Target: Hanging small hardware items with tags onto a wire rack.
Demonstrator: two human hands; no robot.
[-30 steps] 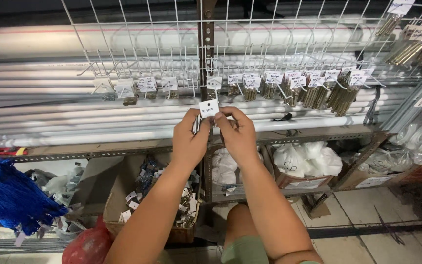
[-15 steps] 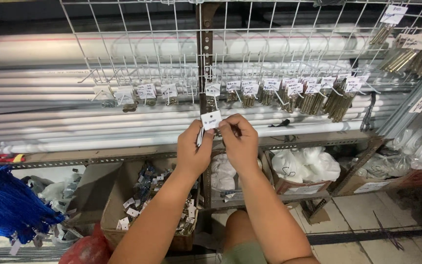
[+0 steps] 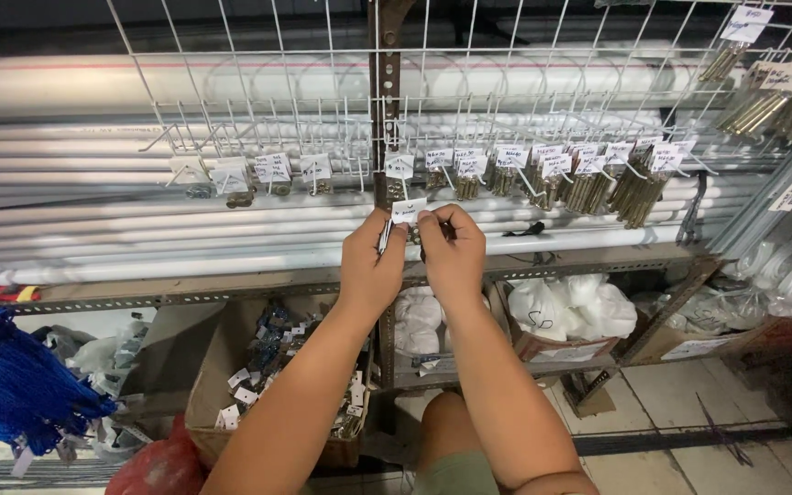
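Both hands meet at chest height before the wire grid (image 3: 258,82): the left hand (image 3: 370,266) and right hand (image 3: 454,252) pinch a small white tagged packet (image 3: 408,211) between their fingertips, closed on it from either side. It sits just below the vertical post (image 3: 384,110), directly under a row of hooks holding similar tagged packets (image 3: 469,165).
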